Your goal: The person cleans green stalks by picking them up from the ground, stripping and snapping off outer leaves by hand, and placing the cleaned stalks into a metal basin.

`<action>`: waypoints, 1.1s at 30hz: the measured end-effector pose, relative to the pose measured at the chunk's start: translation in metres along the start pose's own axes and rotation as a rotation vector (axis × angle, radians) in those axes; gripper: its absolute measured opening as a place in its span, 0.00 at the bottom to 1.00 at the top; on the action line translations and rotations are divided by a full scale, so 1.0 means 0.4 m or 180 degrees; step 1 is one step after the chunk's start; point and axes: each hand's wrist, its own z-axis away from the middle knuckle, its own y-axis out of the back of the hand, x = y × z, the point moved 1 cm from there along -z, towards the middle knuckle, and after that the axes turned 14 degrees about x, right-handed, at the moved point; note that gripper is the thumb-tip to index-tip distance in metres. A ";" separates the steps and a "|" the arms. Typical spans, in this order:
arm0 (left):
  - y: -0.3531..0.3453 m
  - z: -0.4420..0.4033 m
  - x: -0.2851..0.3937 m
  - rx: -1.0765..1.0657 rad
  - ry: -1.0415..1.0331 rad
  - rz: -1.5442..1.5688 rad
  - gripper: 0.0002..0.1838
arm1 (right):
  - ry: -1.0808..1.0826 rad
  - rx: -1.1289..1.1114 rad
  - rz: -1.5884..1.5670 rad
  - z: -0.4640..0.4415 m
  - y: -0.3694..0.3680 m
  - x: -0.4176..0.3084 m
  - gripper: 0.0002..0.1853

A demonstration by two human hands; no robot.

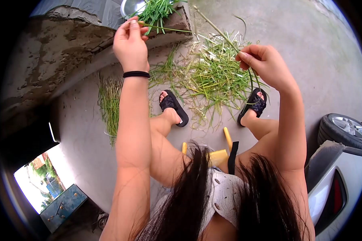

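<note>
My left hand (130,42), with a black band at the wrist, is raised at the upper left. Its thumb and fingers pinch a thin green stem (169,29) that points right, close to a heap of green stems (157,14) by a metal bowl (129,7). On the other side, my right hand (267,66) is closed on a long green stalk (219,30). The stalk's pale end reaches up and left, and thin leaves hang below the fingers. Beneath and between my hands lies a loose pile of green and whitish trimmings (219,78) on the floor.
A bundle of long green stalks (110,102) lies left of my feet. The bowl stands on a rough concrete ledge (74,36). Yellow stool parts (218,156) show between my legs. At right are a loose wheel (344,128) and a silver car (344,201).
</note>
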 end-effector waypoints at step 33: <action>-0.104 0.251 -0.015 -0.2620 0.1519 -0.0485 0.10 | 0.0296 0.0157 -0.0508 -0.019 -0.046 -0.007 0.09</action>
